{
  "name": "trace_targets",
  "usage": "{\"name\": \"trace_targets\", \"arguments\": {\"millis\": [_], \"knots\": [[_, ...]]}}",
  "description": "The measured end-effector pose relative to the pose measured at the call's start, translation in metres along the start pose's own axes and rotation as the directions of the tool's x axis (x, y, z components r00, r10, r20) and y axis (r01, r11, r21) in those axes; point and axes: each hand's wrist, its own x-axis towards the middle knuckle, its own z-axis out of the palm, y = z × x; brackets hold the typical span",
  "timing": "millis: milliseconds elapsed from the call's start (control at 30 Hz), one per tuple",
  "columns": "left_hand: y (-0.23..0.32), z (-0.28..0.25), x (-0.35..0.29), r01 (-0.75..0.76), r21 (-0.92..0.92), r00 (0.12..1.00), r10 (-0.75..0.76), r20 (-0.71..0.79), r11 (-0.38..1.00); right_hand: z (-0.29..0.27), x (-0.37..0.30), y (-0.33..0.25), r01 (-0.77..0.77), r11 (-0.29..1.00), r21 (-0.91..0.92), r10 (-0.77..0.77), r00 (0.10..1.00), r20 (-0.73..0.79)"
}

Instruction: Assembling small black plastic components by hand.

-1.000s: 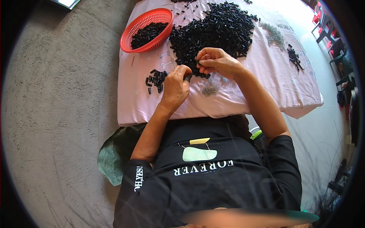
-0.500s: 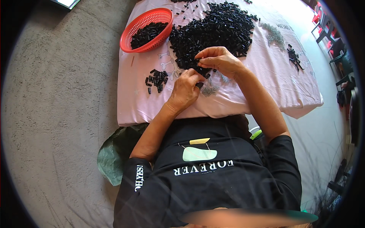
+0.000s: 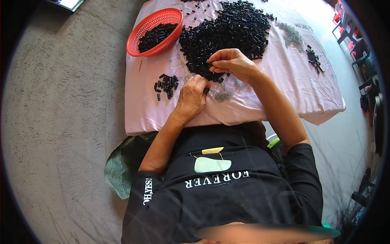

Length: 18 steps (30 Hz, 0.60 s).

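My left hand [image 3: 190, 99] is closed around a small black plastic piece [image 3: 206, 91], whose end sticks out beside the thumb. It hovers just above the cloth, near the front of a big heap of short black tube-like pieces [image 3: 231, 32]. Over the heap's near edge, my right hand [image 3: 235, 65] pinches thumb and forefinger together; a dark bit shows at the tips, too small to tell from the heap behind. Left of my left hand lies a small group of black pieces [image 3: 165, 85]. Thin silvery metal parts [image 3: 222, 95] lie between my hands and the table's near edge.
A red perforated basket [image 3: 132, 42], partly filled with black pieces, stands at the far left. More silvery parts [image 3: 291, 36] and a cluster of longer black pieces [image 3: 313, 59] lie to the right. Pink cloth [image 3: 280, 101] covers the table. Chairs [image 3: 347, 28] stand beyond at right.
My left hand has drawn slightly left and away from the right hand, keeping the black piece. My right hand stays almost in place over the heap's edge.
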Motion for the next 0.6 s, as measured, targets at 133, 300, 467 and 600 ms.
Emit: {"name": "trace_targets", "arguments": {"millis": [133, 300, 467, 600], "knots": [[0.002, -0.004, -0.006, -0.024, -0.040, 1.000, 0.024, 0.002, 0.999, 0.001, -0.001, -0.001, -0.010, 1.000, 0.027, 0.009, 1.000, 0.025], [0.012, -0.006, -0.010, 0.047, -0.102, 0.997, -0.039, 0.073, 0.994, 0.002, -0.003, -0.002, -0.032, 0.998, -0.055, 0.034, 0.999, 0.022], [0.012, -0.012, -0.006, 0.088, -0.093, 0.994, -0.081, 0.076, 0.992, 0.001, -0.001, 0.001, -0.011, 0.997, -0.076, 0.013, 1.000, 0.023], [-0.001, -0.003, -0.002, -0.027, -0.064, 1.000, 0.026, -0.009, 0.998, 0.000, 0.001, 0.004, -0.004, 0.995, -0.102, 0.011, 0.998, 0.064]]}}
